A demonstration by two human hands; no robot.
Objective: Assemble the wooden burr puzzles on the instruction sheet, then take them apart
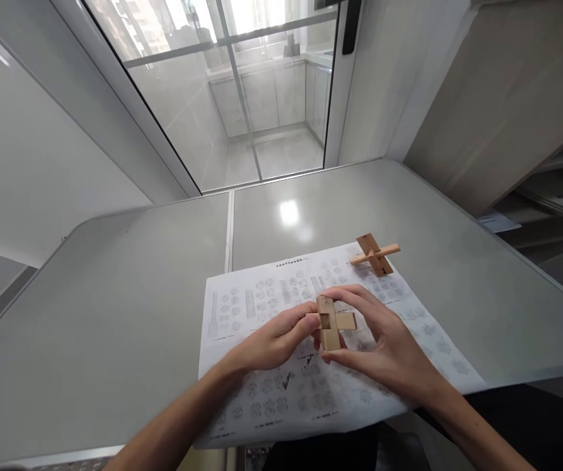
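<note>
A wooden interlocking puzzle made of crossed blocks is held up over a printed sheet. My left hand pinches its left side, thumb against the wood beside a square notch. My right hand spans the upright block, with fingers at its top end and the thumb at its bottom end. One block sticks out sideways toward my right palm. The undersides of the puzzle and some fingertips are hidden. Farther back, a second wooden piece, a flat plate crossed by a stick, lies at the sheet's upper right corner, apart from both hands.
The grey table has a pale seam strip across it. The sheet carries rows of small diagrams and hangs over the near edge. Behind the table stands a glass door. Open shelves are at the right.
</note>
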